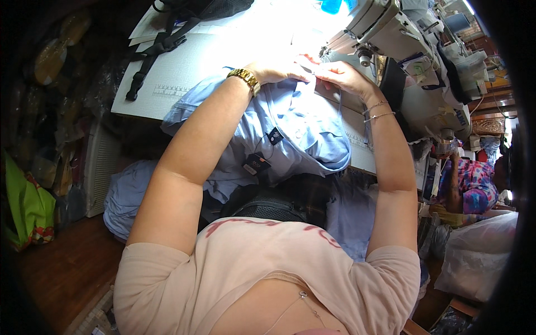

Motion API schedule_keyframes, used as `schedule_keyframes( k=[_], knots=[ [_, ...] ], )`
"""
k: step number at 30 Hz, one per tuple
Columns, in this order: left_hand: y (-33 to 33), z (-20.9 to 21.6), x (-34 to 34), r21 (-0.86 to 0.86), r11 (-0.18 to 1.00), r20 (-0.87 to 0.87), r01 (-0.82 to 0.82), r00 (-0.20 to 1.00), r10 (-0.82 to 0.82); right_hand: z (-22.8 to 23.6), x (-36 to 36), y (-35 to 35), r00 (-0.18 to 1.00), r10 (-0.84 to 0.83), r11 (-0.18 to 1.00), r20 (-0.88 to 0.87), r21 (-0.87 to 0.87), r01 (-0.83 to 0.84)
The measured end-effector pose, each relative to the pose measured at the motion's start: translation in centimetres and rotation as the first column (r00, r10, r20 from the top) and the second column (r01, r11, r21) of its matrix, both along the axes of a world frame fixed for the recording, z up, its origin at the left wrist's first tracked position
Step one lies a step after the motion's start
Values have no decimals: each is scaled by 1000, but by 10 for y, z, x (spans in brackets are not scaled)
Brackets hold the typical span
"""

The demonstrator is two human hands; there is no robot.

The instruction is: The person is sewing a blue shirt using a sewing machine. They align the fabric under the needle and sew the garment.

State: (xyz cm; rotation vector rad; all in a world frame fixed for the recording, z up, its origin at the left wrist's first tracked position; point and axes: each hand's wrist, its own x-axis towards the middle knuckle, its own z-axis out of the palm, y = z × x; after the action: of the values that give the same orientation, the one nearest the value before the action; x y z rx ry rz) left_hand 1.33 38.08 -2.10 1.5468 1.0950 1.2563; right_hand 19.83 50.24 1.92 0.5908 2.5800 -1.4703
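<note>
A light blue garment [301,125], seemingly a shirt, lies bunched over the front edge of the sewing table. Dark hang tags [257,162] dangle from it. Both hands meet at its far end, close to the needle area of a sewing machine [371,28]. My left hand [279,71], with a gold watch at the wrist, has its fingers closed on the cloth. From the other side my right hand [340,75] pinches the same edge, thumb and fingertips together. Bright lamp light washes out the cloth right at the fingertips.
A black bag with straps and buckles [162,44] lies on the white tabletop [131,95], upper left. More blue cloth [131,195] is heaped below the table. At right sit cluttered supplies, a large plastic bag [474,257] and another person in a colourful top [474,184].
</note>
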Motion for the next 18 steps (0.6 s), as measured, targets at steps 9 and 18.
schedule_keyframes(
  k=[9, 18],
  knots=[
    [-4, 3, 3, -56, 997, 171, 50, 985, -40, -12, 18, -42, 901, -356, 907, -248, 142, 397],
    [-20, 27, 1, -42, 976, -124, -215, 970, 209, -24, 4, -101, 601, -542, 576, -587, 261, 774]
  ],
)
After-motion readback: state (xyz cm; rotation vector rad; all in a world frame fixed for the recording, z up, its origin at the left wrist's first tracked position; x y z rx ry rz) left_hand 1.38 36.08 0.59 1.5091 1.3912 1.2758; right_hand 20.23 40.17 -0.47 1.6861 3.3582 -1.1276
